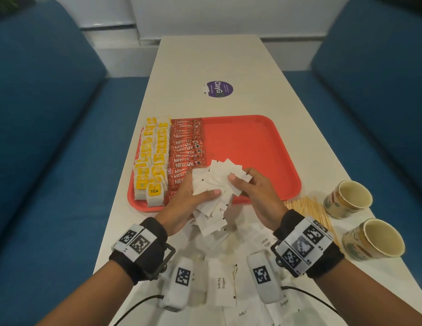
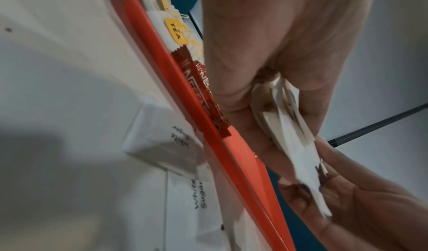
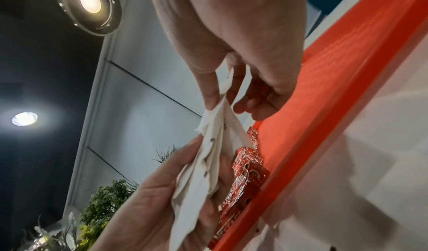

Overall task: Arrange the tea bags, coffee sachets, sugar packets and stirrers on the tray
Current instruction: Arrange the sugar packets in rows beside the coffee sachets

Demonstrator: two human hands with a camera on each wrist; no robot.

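Observation:
Both hands hold one fanned bunch of white sugar packets (image 1: pixel 217 182) above the near edge of the red tray (image 1: pixel 252 142). My left hand (image 1: pixel 205 192) grips the bunch from below, thumb on top. My right hand (image 1: pixel 240 176) pinches its right side. In the right wrist view the packets (image 3: pixel 208 163) hang between thumb and fingers. Yellow-tagged tea bags (image 1: pixel 153 158) fill the tray's left edge, with red coffee sachets (image 1: pixel 186 151) in a column beside them. More sugar packets (image 1: pixel 220 285) lie loose on the table near me. Wooden stirrers (image 1: pixel 309 208) lie right of the tray.
Two paper cups (image 1: pixel 347 198) (image 1: pixel 373 238) stand at the table's right edge by the stirrers. A purple round sticker (image 1: pixel 218 88) sits on the table beyond the tray. Blue sofas (image 1: pixel 40 137) flank the narrow white table. The tray's right half is bare.

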